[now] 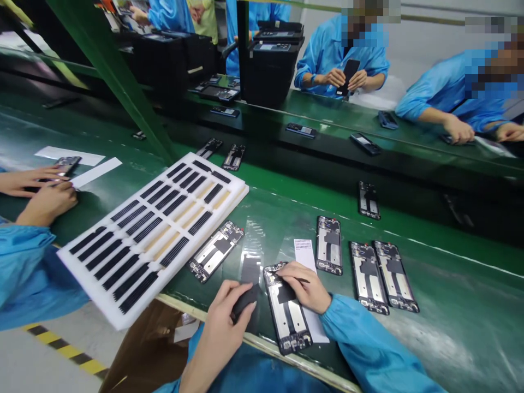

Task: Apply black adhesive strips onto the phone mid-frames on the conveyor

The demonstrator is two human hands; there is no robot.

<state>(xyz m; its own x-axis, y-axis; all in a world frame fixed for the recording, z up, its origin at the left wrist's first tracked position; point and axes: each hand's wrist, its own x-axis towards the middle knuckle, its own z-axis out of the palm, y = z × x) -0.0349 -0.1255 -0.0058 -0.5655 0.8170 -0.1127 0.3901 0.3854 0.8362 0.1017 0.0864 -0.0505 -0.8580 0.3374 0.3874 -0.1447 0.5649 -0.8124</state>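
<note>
An opened phone (292, 322) with bare metal and circuit boards lies on the green bench in front of me. My right hand (305, 284) rests on its top end, fingers pinched around a thin dark tool. Just left of the phone, my left hand (231, 316) holds a dark flat piece (244, 301) between thumb and fingers. A white sheet with small printed marks (303, 252) lies partly beneath my right hand. Clear film strips (252, 243) lie on the bench beyond my left hand.
A white foam tray (180, 210) of black strips stands left, overhanging the bench edge. More opened phones (328, 245) lie right, and another (216, 251) beside the tray. A co-worker's hands (49, 194) work at far left. People in blue sit across a conveyor (278, 191).
</note>
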